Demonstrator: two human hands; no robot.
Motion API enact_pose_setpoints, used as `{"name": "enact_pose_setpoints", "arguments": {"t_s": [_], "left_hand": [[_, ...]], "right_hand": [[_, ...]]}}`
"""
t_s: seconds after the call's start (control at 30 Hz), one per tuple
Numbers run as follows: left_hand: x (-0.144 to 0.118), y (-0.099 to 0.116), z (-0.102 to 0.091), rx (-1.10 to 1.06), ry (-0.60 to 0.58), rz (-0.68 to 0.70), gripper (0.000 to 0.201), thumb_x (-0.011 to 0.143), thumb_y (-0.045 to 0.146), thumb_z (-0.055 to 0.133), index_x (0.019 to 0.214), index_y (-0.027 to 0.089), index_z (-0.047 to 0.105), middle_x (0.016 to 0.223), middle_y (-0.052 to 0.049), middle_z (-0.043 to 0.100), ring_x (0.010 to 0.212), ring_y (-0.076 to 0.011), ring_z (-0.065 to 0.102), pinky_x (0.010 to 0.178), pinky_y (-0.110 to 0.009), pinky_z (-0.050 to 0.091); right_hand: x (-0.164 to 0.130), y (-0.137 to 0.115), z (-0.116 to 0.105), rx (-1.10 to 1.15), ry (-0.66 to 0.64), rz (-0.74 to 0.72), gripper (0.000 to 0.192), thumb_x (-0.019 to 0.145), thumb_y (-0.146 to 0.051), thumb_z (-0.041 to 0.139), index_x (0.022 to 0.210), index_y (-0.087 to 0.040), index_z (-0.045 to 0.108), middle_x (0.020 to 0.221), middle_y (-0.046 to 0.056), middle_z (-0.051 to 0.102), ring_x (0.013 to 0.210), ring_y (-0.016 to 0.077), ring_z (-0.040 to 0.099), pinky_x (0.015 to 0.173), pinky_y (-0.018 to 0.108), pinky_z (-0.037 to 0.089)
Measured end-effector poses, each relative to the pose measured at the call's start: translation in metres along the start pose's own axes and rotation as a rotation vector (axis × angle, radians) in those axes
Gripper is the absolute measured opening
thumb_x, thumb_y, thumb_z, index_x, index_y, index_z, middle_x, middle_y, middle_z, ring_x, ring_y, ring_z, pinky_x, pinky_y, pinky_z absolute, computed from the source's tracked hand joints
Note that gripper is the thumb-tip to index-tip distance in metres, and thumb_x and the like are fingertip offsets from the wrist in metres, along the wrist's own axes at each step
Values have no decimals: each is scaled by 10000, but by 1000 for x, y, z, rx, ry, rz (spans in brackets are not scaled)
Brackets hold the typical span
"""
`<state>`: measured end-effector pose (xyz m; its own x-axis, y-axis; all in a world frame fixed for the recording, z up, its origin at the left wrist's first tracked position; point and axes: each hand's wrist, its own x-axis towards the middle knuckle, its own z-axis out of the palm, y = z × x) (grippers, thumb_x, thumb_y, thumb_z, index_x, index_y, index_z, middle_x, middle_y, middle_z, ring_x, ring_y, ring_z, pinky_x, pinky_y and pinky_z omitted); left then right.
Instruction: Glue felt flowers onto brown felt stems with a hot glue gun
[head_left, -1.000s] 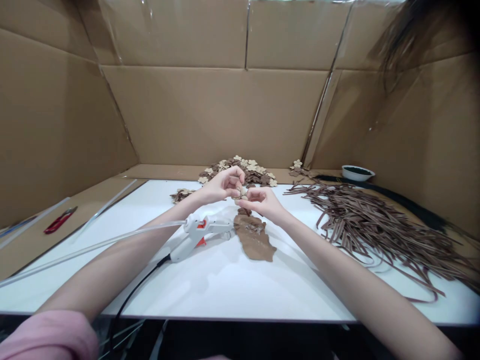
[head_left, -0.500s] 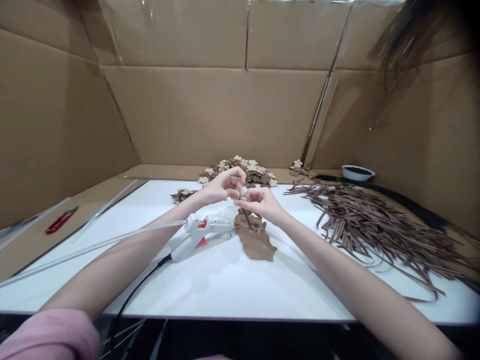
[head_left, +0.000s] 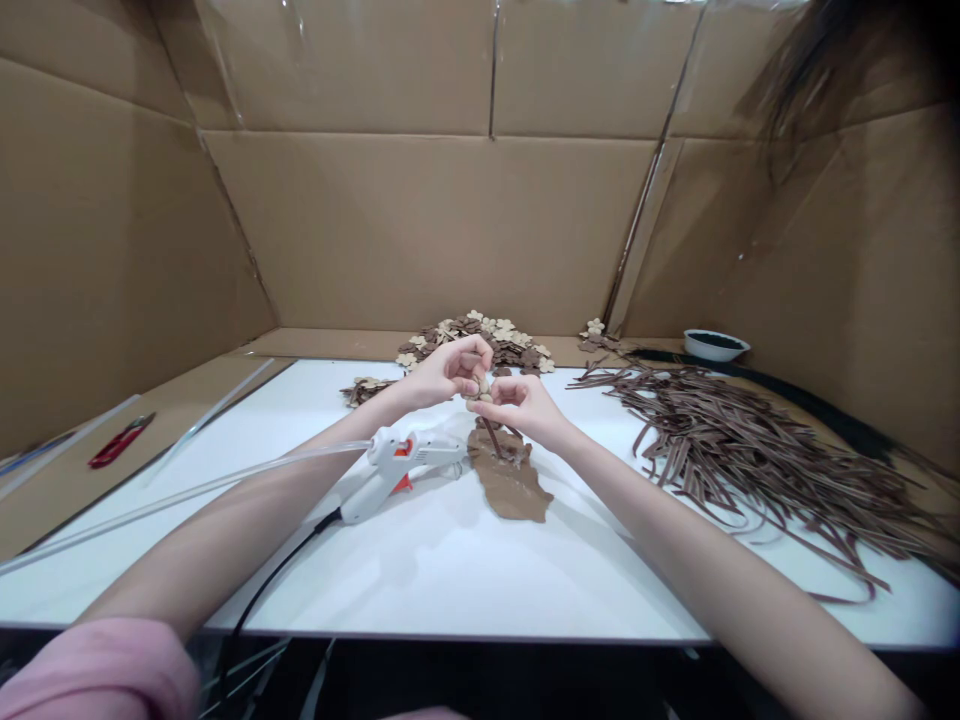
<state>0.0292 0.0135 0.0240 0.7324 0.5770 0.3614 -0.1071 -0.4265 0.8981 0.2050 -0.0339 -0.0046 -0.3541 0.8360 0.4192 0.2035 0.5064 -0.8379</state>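
Observation:
Between my two hands is a small beige flower [head_left: 482, 397], with a thin brown strip hanging below it. My left hand [head_left: 452, 370] pinches the flower from the left, fingers curled. From the right, my right hand [head_left: 523, 403] pinches it too, thumb and fingertips pressed together. Beneath my hands lies a ragged brown scrap piece [head_left: 506, 482] with shiny smears near its top. A white glue gun [head_left: 390, 468] with an orange trigger rests left of the scrap, its nozzle close to the scrap's edge. A long clear glue stick [head_left: 225, 495] runs from its back across my left forearm.
Flower cut-outs [head_left: 517, 350] in beige and brown are heaped at the back, with a smaller pile [head_left: 364, 390] by my left forearm. Brown strips [head_left: 750, 450] spread over the right side. A white bowl [head_left: 716, 346] stands back right. Red-handled cutters [head_left: 122, 440] lie far left. Cardboard walls surround the table.

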Motion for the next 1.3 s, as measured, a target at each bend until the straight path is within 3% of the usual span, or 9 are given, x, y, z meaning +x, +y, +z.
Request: {"name": "enact_pose_setpoints", "arguments": {"t_s": [0.7, 0.93, 1.3], "left_hand": [[0, 5, -1, 18, -33, -9, 209, 653, 28, 584, 775, 149, 464, 698, 16, 562, 636, -90, 546, 570, -202, 383], [-1, 0, -3, 22, -17, 6, 230, 717, 136, 678, 823, 153, 475, 717, 8, 564, 646, -93, 540, 602, -210, 411], [-1, -1, -8, 244, 5, 45, 197, 776, 271, 691, 864, 126, 592, 835, -41, 597, 748, -126, 562, 680, -237, 448]], "right_hand": [[-1, 0, 0, 31, -32, 3, 498, 657, -537, 718, 533, -173, 402, 538, -47, 385, 522, 78, 347, 502, 231, 262], [-2, -1, -4, 64, -6, 68, 501, 619, -554, 737, 544, -176, 416, 522, -52, 398, 483, 68, 345, 454, 225, 241], [-1, 4, -9, 117, 13, 102, 502, 610, -516, 768, 553, -178, 401, 503, -69, 373, 443, 52, 326, 417, 218, 218]]}}
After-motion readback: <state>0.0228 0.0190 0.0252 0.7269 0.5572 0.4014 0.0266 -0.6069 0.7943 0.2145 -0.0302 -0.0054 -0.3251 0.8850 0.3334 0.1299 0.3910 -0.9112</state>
